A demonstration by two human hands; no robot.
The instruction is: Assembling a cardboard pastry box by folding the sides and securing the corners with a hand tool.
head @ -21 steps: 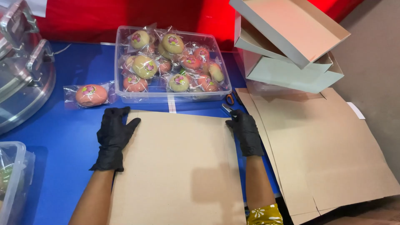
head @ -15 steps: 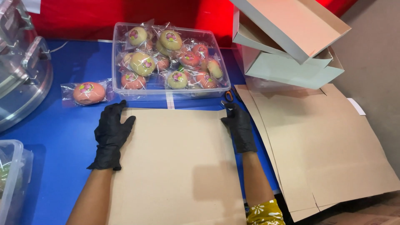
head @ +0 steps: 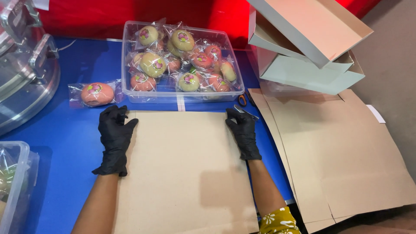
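A flat brown cardboard sheet lies on the blue table in front of me. My left hand, in a black glove, rests flat at the sheet's left edge near the far corner, fingers spread. My right hand, also in a black glove, presses on the sheet's far right corner. Neither hand grips anything. Just beyond the sheet stands a clear plastic bin filled with several wrapped pink and green round buns. One wrapped pink bun lies loose on the table left of the bin.
Scissors lie by the bin's right corner. More flat cardboard sheets spread to the right, with stacked open boxes above them. A large metal pot lid sits far left. Another clear container is at the near left.
Both hands have slid slightly away from me along the sheet's edges toward its far corners. The view has shifted a little; the sheet stays flat.
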